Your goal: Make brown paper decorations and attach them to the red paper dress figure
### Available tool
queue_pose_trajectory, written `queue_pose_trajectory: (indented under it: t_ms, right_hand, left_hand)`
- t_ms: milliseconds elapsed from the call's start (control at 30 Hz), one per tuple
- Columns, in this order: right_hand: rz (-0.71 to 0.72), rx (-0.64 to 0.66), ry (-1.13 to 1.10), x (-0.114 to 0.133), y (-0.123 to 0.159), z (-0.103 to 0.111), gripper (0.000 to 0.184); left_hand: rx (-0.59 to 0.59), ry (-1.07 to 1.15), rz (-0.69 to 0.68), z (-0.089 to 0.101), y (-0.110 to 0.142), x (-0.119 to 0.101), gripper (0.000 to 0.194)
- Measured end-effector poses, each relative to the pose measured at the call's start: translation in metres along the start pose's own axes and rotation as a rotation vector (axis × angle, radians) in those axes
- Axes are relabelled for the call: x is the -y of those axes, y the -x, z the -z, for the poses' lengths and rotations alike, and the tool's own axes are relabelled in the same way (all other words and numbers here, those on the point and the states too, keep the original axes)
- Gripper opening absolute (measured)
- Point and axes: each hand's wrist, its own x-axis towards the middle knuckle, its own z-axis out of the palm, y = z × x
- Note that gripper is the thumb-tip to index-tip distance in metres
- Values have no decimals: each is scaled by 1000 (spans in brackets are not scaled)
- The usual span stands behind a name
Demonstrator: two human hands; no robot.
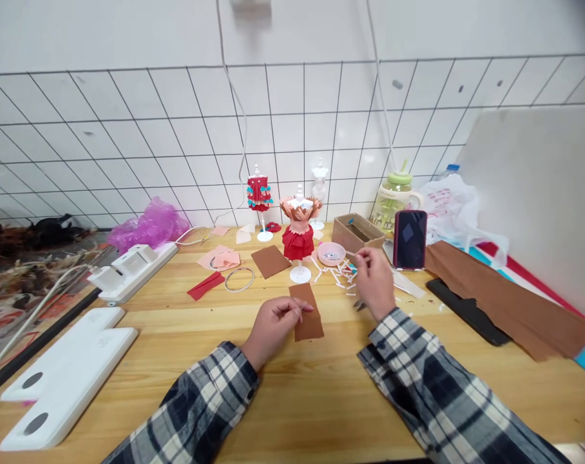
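My left hand point(273, 325) is closed, thumb and fingers pressed together over a small brown paper rectangle point(309, 330) on the table. Whether its fingertips grip the paper or something tiny, I cannot tell. My right hand point(375, 283) pinches a thin pale stick point(349, 253) whose tip points at the pink bowl point(332, 259), which holds small shiny bits. Ahead of my hands stands a miniature dress form point(300, 275) in a red paper skirt and a pink and brown top. Short white paper strips point(338, 278) lie scattered beside the bowl.
Behind are a red-and-blue dressed form point(259, 193) and a white form point(319, 187). A cardboard box point(355, 233), phone point(410, 240) and green-lidded jug point(393, 193) stand right. Brown paper point(509, 296) lies far right; a power strip point(138, 274) and white boards point(75, 383) left.
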Motion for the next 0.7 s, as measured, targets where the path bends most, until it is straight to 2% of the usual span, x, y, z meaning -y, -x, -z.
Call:
queue_pose_trajectory:
  t_ms: [100,233,433,567,700]
  right_hand:
    - [54,-127,176,-12,-33,16,19]
    - [94,-76,385,-29,-61,22,19]
    - [104,10,467,-47,-67,20,25]
    - [119,44,495,-48,-67,22,25]
    - [42,92,519,-46,-69,23,21]
  left_hand:
    - [46,-21,20,-4,2,-1,19]
    - [83,-87,1,-7,6,-5,18]
    - [81,-184,19,-10,6,0,18]
    - [67,-217,-36,-9,4,1,20]
    - [69,-254,-61,-8,4,1,21]
